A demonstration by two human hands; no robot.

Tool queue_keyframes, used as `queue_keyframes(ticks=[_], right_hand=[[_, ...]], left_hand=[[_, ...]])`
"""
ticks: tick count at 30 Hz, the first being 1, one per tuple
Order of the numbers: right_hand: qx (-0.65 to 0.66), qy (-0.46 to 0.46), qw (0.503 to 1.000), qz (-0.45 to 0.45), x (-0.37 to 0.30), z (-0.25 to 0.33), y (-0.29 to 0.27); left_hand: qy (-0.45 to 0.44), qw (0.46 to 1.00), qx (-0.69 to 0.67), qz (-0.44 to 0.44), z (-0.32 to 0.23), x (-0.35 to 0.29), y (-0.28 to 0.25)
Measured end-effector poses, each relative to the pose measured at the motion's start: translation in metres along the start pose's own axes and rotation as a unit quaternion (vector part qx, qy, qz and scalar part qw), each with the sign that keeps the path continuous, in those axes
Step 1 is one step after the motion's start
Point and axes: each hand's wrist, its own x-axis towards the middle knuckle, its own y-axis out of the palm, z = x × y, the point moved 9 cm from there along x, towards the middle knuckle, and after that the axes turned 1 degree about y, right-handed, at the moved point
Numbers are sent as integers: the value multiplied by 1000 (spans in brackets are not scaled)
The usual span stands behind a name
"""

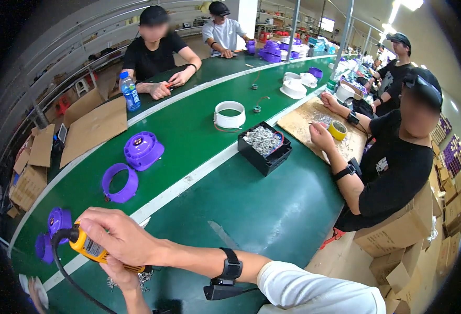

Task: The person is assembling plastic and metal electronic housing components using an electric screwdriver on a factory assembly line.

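My right hand [123, 236] comes in across the table from the right and is closed round a yellow electric screwdriver [91, 248]. A black cable [65, 277] runs from the tool's end toward the lower edge. Just below, my left hand [121, 273] is raised against the tool's body, its fingers closed on it and partly hidden. Small metal screws [145, 280] lie in a loose pile beneath the hands. Beyond my hands on the green belt stand a purple ring [120, 183] and a purple round housing [143, 150]. Two more purple parts [58, 220] sit at the left.
A black bin [264, 163] full of small metal pieces stands on the table's far side. Past it are a white ring [229, 115] and a wooden board [298, 116] with yellow tape [337, 130]. Co-workers sit across and at the right. A blue-labelled bottle [130, 93] stands by cardboard.
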Motion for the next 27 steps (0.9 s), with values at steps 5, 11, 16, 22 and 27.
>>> queue_keyframes(ticks=[5, 11, 16, 22, 27], right_hand=[[43, 55, 998, -4, 2, -13, 8], [-25, 71, 997, -25, 2, -8, -1], [-29, 101, 992, -70, -4, -31, 2], [91, 118, 986, -70, -5, -27, 13], [93, 139, 982, -84, -7, -31, 12]], left_hand=[[-38, 996, -59, -63, 0, 0, -3], [-53, 999, 8, -5, -33, 16, 30], [-70, 994, -59, 55, -25, 9, 24], [-111, 992, -31, 60, -28, 6, 23], [-123, 990, -17, 64, -30, 9, 25]])
